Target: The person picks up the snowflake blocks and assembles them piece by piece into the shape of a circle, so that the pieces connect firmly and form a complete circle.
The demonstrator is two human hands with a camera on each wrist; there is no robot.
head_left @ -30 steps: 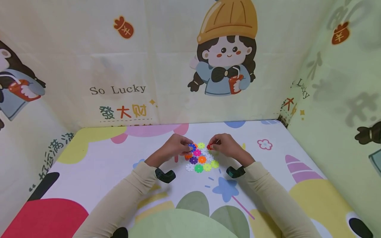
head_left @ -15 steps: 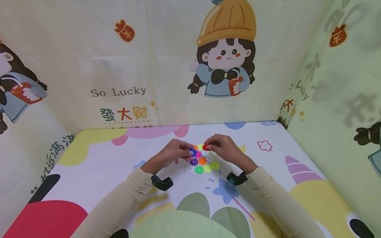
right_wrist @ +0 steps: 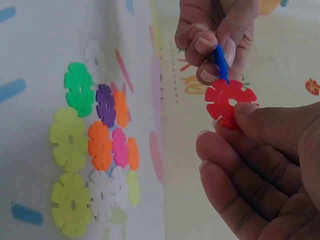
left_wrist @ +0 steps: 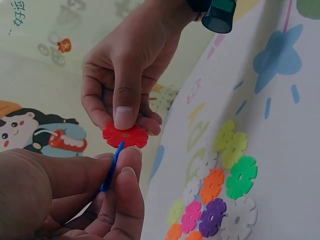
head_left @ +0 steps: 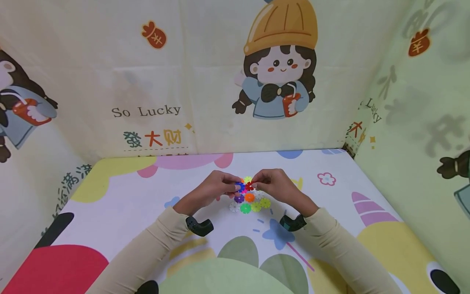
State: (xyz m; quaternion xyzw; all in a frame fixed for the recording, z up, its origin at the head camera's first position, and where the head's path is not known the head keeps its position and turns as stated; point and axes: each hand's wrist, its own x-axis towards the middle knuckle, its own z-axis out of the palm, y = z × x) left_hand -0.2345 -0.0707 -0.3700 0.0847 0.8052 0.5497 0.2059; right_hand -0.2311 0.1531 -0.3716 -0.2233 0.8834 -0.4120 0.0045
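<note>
Red disc brought to the blue disc's edge

A second ago the red disc (right_wrist: pixel 220 95) is well apart from the blue disc (left_wrist: pixel 113 166); now their rims meet, held up over the table (head_left: pixel 139 196), on the far side of the green disc (head_left: pixel 245 208) as the person sits; the left hand (head_left: pixel 216 188) pinches the blue disc between thumb and fingers, and the right hand (head_left: pixel 275 182) pinches the red one; the blue disc stands edge-on to the red disc's face, its tip at the notched rim; whether notch has slid into notch I cannot tell.

This suggests the work in hand is at the joining step, with alignment the likely difficulty; the loose discs lie around the green disc: a white disc (head_left: pixel 234 207) just left of it, yellow-green discs (head_left: pixel 256 207) to its right, purple (head_left: pixel 239 198) and orange (head_left: pixel 249 197) discs just beyond.
</note>
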